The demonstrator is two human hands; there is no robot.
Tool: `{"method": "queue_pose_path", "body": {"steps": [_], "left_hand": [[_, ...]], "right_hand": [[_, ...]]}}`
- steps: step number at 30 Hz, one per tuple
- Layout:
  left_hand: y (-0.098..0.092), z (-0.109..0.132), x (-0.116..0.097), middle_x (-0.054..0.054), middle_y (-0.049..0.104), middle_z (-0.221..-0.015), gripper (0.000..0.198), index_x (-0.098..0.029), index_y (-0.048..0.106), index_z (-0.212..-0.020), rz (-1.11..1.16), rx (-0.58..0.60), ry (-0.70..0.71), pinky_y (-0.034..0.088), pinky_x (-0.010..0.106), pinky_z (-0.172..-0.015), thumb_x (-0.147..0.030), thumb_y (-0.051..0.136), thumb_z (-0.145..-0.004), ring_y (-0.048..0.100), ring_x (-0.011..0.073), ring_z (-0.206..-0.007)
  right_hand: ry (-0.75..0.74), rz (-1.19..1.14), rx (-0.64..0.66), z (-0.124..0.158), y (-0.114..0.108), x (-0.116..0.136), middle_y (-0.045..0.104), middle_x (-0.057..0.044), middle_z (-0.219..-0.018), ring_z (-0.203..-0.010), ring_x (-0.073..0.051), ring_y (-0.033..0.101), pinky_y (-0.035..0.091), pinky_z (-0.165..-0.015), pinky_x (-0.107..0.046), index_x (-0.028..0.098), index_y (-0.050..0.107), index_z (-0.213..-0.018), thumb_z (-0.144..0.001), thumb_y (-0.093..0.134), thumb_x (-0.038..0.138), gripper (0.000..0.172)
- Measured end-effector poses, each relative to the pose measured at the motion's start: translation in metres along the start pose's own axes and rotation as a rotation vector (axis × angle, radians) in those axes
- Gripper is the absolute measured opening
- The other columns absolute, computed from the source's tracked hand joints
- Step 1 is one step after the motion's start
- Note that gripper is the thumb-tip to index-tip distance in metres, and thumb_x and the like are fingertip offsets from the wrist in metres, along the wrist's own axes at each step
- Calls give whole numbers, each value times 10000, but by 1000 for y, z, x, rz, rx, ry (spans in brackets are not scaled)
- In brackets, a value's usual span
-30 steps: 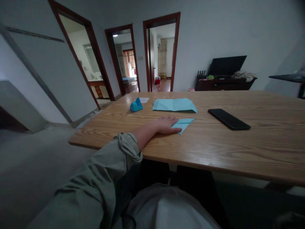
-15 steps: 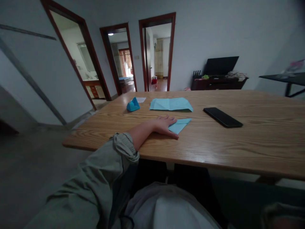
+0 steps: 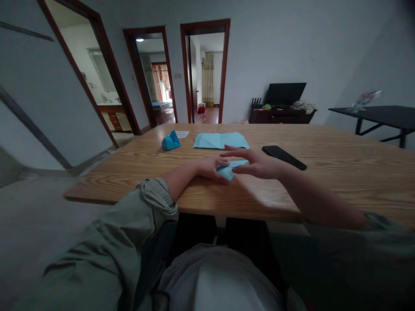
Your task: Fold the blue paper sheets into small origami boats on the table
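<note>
The right hand [image 3: 257, 162] has been brought into view, its fingers spread wide, gripping nothing, just beside a small folded light-blue paper triangle [image 3: 231, 169]. The triangle's long edge runs left to right, its point aimed toward the person. Its left end is covered by the flat, relaxed left hand [image 3: 210, 167]. Beyond the hands, a larger creased light-blue paper sheet [image 3: 214, 141] lies on the light wooden table [image 3: 340, 185], and a black smartphone [image 3: 284, 157] lies right of the right hand.

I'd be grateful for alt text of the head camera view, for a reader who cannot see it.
The left hand and right hand flank a small folded blue paper on a wooden table; a larger blue sheet, blue origami piece and black phone lie beyond.
</note>
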State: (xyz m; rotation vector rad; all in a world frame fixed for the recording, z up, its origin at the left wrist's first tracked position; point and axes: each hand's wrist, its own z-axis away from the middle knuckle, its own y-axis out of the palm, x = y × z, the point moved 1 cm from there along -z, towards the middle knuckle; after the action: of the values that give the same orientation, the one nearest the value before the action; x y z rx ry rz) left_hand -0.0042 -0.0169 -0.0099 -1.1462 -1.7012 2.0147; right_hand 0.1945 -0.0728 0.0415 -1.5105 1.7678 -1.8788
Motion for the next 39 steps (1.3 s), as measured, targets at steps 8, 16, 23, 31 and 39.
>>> {"method": "queue_pose_path", "body": {"steps": [8,16,23,31,39], "left_hand": [[-7,-3,10,100,304,-1514,941,-198,394,-1419,-28,105,11,206,370,-1124,-628,684,-633,301,285,-1371],[-20,13,22,41,473,-1414,894,-280,441,-1387,105,64,-24,307,332,-1042,-513,771,-590,450,257,-1254],[-19,16,20,22,607,-1265,684,-279,570,-1277,73,-36,-56,370,273,-953,-564,691,-668,549,221,-1113],[-22,17,14,4,693,-1053,429,-229,678,-1107,196,-174,-34,421,231,-802,-489,589,-778,602,191,-915],[-22,15,20,8,664,-809,316,-160,688,-938,182,-358,-60,423,229,-683,-402,540,-800,573,156,-758]], "right_hand": [[154,325,202,-19,15,-87,318,-78,-1507,-1363,-305,316,253,-1113,-441,241,304,-1471,-751,642,439,820],[134,347,56,-17,21,-58,584,-95,-1291,-1117,-287,575,409,-965,-389,232,522,-1343,-810,576,488,594],[51,285,52,-15,21,-54,639,-74,-1199,-1038,-267,601,429,-886,-338,257,510,-1344,-732,655,522,683],[135,376,-184,-19,22,-64,687,-77,-953,-832,-218,605,406,-740,-297,225,641,-1097,-878,486,369,305],[117,168,-346,-25,20,-79,608,-30,-756,-677,-160,502,358,-618,-269,178,600,-860,-868,459,410,271]]}}
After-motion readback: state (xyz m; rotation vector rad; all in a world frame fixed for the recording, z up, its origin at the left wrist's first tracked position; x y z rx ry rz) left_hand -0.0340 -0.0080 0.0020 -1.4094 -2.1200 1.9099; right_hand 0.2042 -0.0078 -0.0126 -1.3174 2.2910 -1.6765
